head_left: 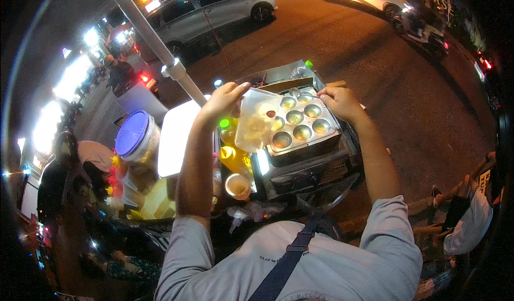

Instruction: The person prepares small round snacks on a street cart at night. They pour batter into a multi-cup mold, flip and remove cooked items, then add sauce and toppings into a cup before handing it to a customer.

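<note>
My left hand [227,98] grips the upper rim of a translucent plastic container [250,127], tilted beside the far left part of a pan. Some pale contents and a reddish-brown spot show in the container. My right hand [342,104] pinches the handle of a metal spoon [295,92], whose bowl is over the far left wells. The metal pan [325,141] has several round wells with yellowish, shiny filling in them. It sits on a dark stove [300,180] with a knob at its front. The container hides part of the pan's left side.
Left of the stove stand a yellow bottle [231,157], a green-capped bottle [227,132] and a cup [237,186]. A purple-lidded tub [134,135] and a white pole [174,68] are farther left. Cars and a motorbike [423,30] are on the road beyond; a person [471,220] sits at right.
</note>
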`<act>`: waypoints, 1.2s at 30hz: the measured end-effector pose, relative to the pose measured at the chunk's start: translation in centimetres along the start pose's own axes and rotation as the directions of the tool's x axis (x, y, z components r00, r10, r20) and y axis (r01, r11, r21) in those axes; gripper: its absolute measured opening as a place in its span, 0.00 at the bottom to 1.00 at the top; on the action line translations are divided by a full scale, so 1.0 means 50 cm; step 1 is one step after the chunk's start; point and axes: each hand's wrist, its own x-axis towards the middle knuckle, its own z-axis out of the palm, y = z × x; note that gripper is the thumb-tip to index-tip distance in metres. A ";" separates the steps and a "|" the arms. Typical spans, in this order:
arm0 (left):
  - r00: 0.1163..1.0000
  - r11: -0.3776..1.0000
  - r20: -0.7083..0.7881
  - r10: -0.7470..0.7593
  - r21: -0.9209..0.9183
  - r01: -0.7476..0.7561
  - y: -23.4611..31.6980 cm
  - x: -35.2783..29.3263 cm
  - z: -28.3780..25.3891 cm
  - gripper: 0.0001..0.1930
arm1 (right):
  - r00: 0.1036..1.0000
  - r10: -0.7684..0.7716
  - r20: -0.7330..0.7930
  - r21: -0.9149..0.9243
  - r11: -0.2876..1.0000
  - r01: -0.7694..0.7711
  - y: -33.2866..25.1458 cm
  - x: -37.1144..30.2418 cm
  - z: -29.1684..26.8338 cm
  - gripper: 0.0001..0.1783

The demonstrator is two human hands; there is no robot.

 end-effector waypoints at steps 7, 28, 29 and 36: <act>0.928 0.955 -0.319 0.193 -0.155 -0.252 -0.010 -0.167 -0.021 0.23 | 1.000 -0.003 -0.022 -0.198 0.980 -0.002 0.047 0.010 0.076 0.13; 0.926 0.896 -0.372 0.059 -0.389 -0.214 -0.078 -0.335 0.041 0.23 | 0.969 0.225 0.106 0.120 0.964 -0.237 0.110 0.066 0.145 0.17; 0.930 0.890 -0.363 0.062 -0.401 -0.216 -0.080 -0.335 0.043 0.23 | 0.953 0.277 0.121 0.169 0.940 -0.295 0.112 0.067 0.144 0.17; 0.935 0.881 -0.347 0.069 -0.418 -0.220 -0.086 -0.334 0.054 0.22 | 0.952 0.281 0.118 0.283 0.910 -0.303 0.094 0.041 0.111 0.14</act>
